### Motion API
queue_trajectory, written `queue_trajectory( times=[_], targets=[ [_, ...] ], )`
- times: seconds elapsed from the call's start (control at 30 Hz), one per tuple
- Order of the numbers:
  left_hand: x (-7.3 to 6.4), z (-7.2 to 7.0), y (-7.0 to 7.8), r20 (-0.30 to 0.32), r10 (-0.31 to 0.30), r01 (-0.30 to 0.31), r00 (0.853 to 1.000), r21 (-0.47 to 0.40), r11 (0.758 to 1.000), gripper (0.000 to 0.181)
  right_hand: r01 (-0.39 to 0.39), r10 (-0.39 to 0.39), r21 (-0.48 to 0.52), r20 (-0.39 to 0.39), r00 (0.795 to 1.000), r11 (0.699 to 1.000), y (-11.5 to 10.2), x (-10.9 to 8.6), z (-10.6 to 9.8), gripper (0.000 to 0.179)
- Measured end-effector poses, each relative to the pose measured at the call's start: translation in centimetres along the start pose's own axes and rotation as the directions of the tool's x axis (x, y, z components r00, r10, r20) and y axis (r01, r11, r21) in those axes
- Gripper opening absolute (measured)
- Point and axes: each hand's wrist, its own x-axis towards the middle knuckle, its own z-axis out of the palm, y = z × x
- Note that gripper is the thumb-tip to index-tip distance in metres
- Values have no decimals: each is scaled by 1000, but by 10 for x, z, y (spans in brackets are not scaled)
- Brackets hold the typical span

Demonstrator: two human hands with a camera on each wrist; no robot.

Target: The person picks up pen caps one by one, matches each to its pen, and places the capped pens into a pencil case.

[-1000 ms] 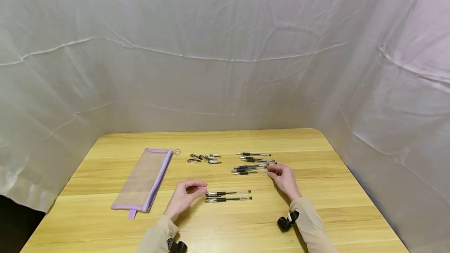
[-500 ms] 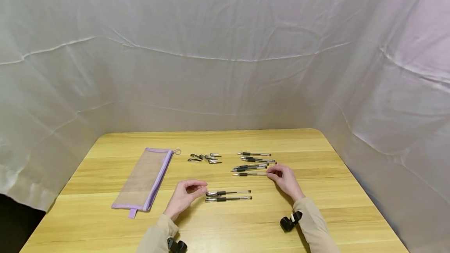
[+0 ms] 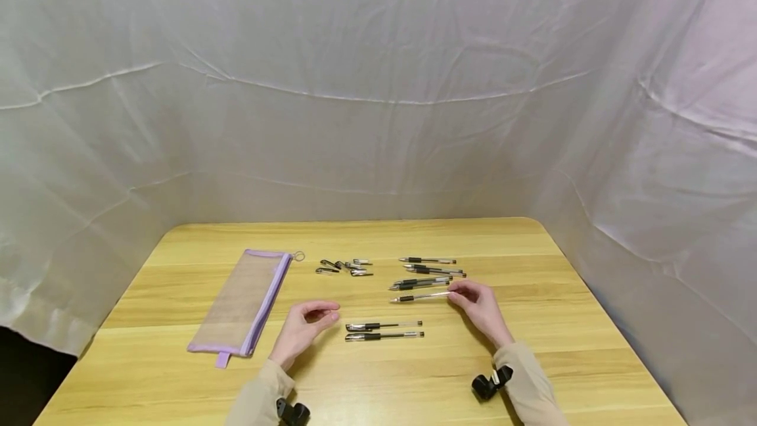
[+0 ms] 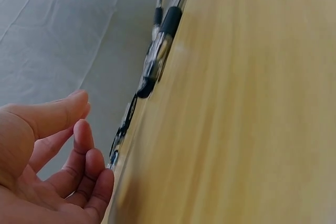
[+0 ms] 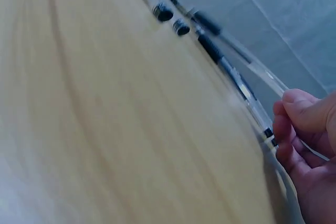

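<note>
My right hand (image 3: 480,307) pinches the clear rear end of an uncapped gel pen (image 3: 407,298) between thumb and fingers. In the right wrist view this pen (image 5: 207,23) slants off the table, its black grip pointing away from the hand. My left hand (image 3: 300,331) hovers over the table with fingers loosely bent and nothing between them, as the left wrist view also shows. To its right lie two capped gel pens, an upper pen (image 3: 378,326) and a lower pen (image 3: 384,336), side by side. Several uncapped gel pens (image 3: 428,269) lie beyond the held one, tips leftward.
Several loose pen caps (image 3: 353,265) are scattered at the back middle of the wooden table (image 3: 367,386). At left lies a mesh zip pouch (image 3: 236,307) with purple edging and a ring at its far corner. Grey cloth (image 3: 378,137) hangs behind the table.
My right hand has drawn one uncapped gel pen away from the others, toward me, and raised it. The left hand has backed off leftward from the capped pens.
</note>
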Motion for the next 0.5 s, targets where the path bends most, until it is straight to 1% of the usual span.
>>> queue_trajectory(
  times=[0.1,0.23,0.4,0.5],
  targets=[
    [1,-3,-1,-22,4,-4,1000,-4,1000,23,-40,38,131,18,999,991,-2,-2,1,22],
    [4,-6,-2,-41,11,-12,999,-12,1000,23,-70,53,292,66,996,954,-5,-5,4,31],
    [8,-10,-3,-89,21,-21,996,-4,1000,23,-94,57,395,105,993,914,-8,-7,7,38],
    [12,-13,-4,-121,23,-25,992,-18,1000,25,-99,56,422,114,992,901,-8,-8,8,39]
  ],
)
